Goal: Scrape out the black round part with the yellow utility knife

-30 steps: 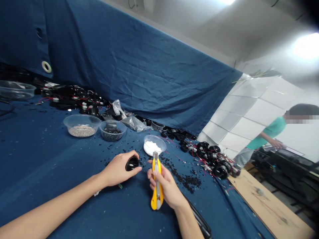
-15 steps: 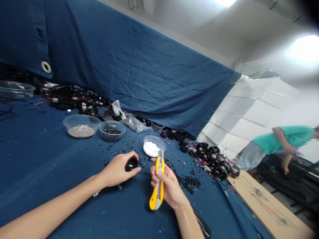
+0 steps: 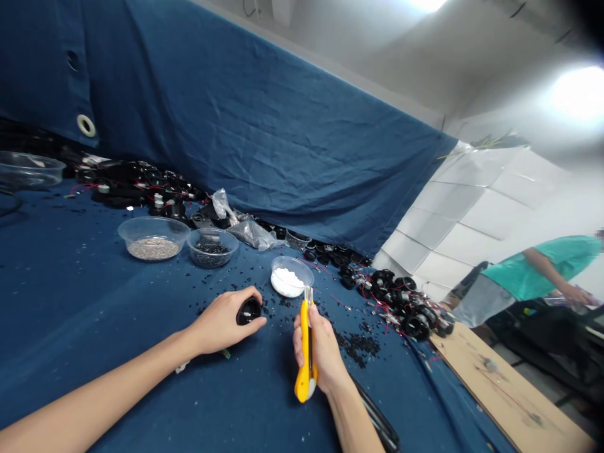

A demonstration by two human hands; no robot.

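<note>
My left hand [image 3: 225, 322] is closed around a small round black plastic housing [image 3: 248, 311], its open side facing up and a pale pin showing inside. To its right, my right hand [image 3: 321, 346] grips a yellow utility knife [image 3: 306, 358]. The knife stands nearly upright with its metal tip [image 3: 308, 294] pointing away from me. Just beyond the tip is a clear bowl [image 3: 309, 267] with white pieces in it. Under my right forearm lies a long black object [image 3: 380, 421], partly covered. A bit of green board [image 3: 226, 354] shows beside my left wrist.
Clear bowls of small metal parts [image 3: 153, 248] and black parts [image 3: 211, 253] stand left of centre. Loose black bits [image 3: 358, 347] lie scattered on the blue cloth [image 3: 117, 314]. Black housings with red wires [image 3: 406, 302] are piled at right. A person in a green shirt [image 3: 542, 264] works beyond.
My right hand has moved slightly right and turned, its thumb now further up the knife. The left hand keeps its place with the housing. The person at right has shifted.
</note>
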